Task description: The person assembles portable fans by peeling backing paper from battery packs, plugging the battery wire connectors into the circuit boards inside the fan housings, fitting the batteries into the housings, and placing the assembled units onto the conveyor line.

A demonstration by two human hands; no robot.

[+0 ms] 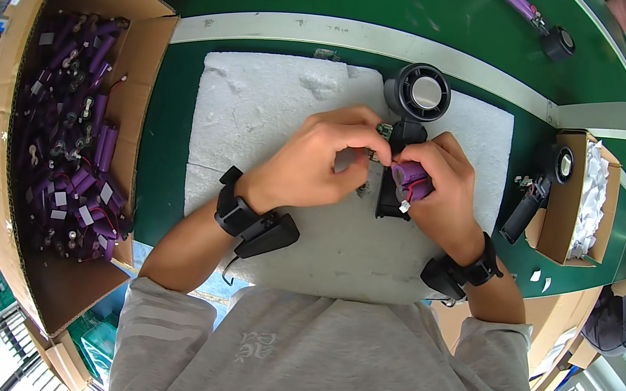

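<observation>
A black handheld fan point(417, 91) lies on a white foam pad, its round head away from me and its opened handle point(392, 206) toward me. My right hand point(446, 185) grips a purple battery pack point(410, 176) over the handle; a small white connector point(404, 206) on a red wire hangs from the pack. Just left of the handle, my left hand point(323, 156) has its fingers curled in a pinch at a small green circuit board point(382, 133). Its fingertips partly cover the board, and wires between the two hands are too small to make out.
At left stands a cardboard box point(145, 49) heaped with purple battery packs point(77, 152). Another black fan point(526, 207) lies at right, beside a box of white pieces point(592, 197). Beyond the pale rail point(297, 29) rest a purple battery and fan part point(558, 42).
</observation>
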